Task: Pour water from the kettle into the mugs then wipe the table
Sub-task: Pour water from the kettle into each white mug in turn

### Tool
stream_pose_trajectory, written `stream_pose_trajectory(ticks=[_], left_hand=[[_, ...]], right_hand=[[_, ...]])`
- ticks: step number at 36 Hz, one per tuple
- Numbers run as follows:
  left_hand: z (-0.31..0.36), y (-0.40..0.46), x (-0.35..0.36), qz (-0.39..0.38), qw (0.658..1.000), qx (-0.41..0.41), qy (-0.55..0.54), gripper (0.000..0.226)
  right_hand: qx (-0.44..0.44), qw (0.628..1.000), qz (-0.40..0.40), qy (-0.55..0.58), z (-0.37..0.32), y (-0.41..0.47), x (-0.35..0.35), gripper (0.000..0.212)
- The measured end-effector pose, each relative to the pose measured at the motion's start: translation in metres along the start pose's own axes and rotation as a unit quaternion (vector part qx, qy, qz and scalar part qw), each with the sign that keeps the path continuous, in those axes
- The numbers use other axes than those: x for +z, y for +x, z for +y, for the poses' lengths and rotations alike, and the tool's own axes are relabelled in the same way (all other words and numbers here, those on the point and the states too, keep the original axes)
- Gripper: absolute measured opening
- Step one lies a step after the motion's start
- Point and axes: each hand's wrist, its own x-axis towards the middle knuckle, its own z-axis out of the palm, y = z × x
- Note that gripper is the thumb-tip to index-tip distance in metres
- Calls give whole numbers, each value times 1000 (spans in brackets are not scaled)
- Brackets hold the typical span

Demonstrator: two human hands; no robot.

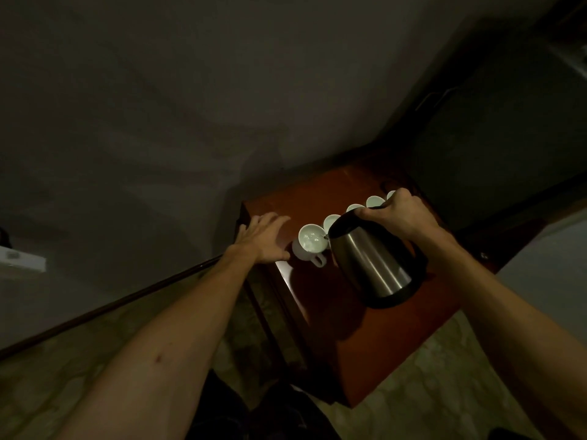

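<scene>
A steel kettle (371,262) with a black base and handle hangs tilted over the reddish-brown table (365,338). My right hand (400,214) grips its handle from above. The spout sits at the rim of the nearest white mug (309,244), and water glints inside that mug. Several more white mugs (374,201) stand in a row behind it toward the far right, partly hidden by the kettle and my right hand. My left hand (262,239) rests flat with spread fingers on the table's left edge, just left of the nearest mug.
The small table stands in a dim corner against a grey wall (190,122). A dark cabinet (508,138) rises to the right. Patterned floor (95,360) surrounds the table on the left and front.
</scene>
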Motion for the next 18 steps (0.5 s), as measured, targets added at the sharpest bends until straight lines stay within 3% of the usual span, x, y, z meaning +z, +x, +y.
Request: stream_pose_trajectory(ticks=[18], left_hand=[[3, -1, 3, -1, 1000, 8, -4, 101]], right_hand=[[2, 1000, 6, 7, 4, -3, -5, 77]])
